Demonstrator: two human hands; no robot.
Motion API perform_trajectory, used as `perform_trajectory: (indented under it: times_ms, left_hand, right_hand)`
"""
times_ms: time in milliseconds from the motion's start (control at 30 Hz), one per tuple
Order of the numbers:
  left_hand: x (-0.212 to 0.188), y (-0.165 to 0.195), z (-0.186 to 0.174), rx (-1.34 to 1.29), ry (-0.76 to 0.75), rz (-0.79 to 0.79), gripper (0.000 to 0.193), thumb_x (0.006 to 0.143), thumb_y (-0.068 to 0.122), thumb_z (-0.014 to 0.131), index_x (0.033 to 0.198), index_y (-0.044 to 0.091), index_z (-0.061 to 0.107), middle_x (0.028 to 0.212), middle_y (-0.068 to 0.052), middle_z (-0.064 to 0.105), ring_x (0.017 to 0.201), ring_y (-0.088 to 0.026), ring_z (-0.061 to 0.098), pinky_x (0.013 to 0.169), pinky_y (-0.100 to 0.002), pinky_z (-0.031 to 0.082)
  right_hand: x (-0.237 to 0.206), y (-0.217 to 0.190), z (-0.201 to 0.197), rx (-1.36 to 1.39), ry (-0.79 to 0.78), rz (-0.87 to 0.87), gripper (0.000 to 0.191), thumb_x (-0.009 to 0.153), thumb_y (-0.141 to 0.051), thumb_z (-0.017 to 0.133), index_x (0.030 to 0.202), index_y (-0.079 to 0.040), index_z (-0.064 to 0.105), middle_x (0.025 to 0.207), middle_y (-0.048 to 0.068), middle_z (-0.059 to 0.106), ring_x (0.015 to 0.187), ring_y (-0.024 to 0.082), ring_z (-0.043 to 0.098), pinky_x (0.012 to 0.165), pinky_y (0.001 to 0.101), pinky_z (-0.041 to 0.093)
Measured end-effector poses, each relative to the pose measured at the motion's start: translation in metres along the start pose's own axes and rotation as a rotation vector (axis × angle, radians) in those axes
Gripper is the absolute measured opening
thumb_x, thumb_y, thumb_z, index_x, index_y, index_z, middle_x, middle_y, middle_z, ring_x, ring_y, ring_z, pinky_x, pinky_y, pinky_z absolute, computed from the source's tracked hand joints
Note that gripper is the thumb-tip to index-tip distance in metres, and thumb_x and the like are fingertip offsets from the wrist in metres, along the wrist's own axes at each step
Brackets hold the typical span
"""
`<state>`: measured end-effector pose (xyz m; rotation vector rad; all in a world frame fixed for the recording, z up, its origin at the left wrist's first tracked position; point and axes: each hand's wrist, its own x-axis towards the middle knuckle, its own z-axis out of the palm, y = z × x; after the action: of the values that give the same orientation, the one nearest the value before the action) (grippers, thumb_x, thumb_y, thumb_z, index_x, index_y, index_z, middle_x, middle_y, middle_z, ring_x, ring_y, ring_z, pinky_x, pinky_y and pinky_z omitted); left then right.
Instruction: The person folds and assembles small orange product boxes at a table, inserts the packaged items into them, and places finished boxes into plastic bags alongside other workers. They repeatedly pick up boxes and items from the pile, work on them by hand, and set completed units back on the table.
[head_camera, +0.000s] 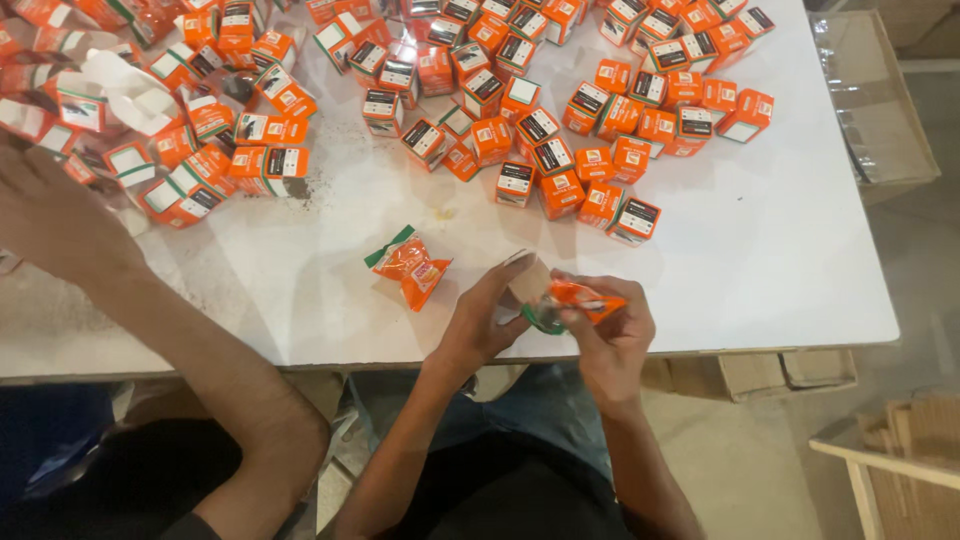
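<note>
My left hand (490, 315) holds a small open cardboard box (527, 278) at the near edge of the white table (780, 250). My right hand (610, 330) grips an orange sachet with a green end (575, 300) and has it at the mouth of that box. Another orange sachet (412, 266) lies flat on the table just left of my hands.
Several small orange boxes (560, 130) are heaped across the far half of the table. A co-worker's arm (150, 310) reaches in from the left toward flat unfolded boxes (130, 90). A brown carton (870, 100) stands right of the table; a wooden piece (890, 460) sits lower right.
</note>
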<state>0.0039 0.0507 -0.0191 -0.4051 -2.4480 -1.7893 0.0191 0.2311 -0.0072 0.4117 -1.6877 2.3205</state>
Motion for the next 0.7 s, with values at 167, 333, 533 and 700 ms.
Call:
perform_trajectory:
  times_ms: [167,333,533,700]
  left_hand:
    - [-0.004,0.010,0.001,-0.035,-0.002,0.082,0.081,0.084,0.004,0.080,0.155,0.011,0.042,0.131,-0.018,0.068,0.120,-0.034,0.070,0.097,-0.038,0.057]
    - [-0.007,0.012,0.001,-0.016,-0.003,0.102,0.084,0.083,0.004,0.081,0.156,0.011,0.040,0.130,-0.018,0.068,0.119,-0.034,0.069,0.099,-0.039,0.056]
    - [-0.004,0.003,0.003,0.045,-0.016,0.222,0.085,0.080,0.001,0.082,0.154,0.011,0.041,0.148,-0.021,0.058,0.127,-0.036,0.065,0.102,-0.039,0.056]
    - [-0.004,-0.002,0.004,0.076,-0.082,0.205,0.082,0.081,0.002,0.082,0.152,0.013,0.044,0.157,-0.021,0.050,0.126,-0.035,0.064,0.102,-0.039,0.056]
  right_hand:
    - [0.017,0.002,0.016,-0.974,-0.117,-0.239,0.031,0.084,-0.005,0.084,0.108,-0.009,0.066,0.135,0.008,0.071,0.138,0.036,0.066,0.111,0.0393,0.056]
    - [0.022,-0.025,0.000,-1.118,-0.309,-0.305,0.044,0.076,-0.017,0.087,0.113,-0.006,0.068,0.147,0.022,0.053,0.136,0.045,0.049,0.108,0.0510,0.043]
    - [0.023,-0.033,-0.002,-1.296,-0.516,-0.262,0.045,0.090,-0.025,0.075,0.134,-0.018,0.068,0.155,0.012,0.047,0.146,0.035,0.042,0.115,0.0531,0.040]
    - [0.032,-0.038,0.006,-1.445,-0.624,-0.214,0.046,0.085,-0.026,0.070,0.129,-0.014,0.068,0.151,0.021,0.043,0.140,0.042,0.041,0.106,0.0594,0.038]
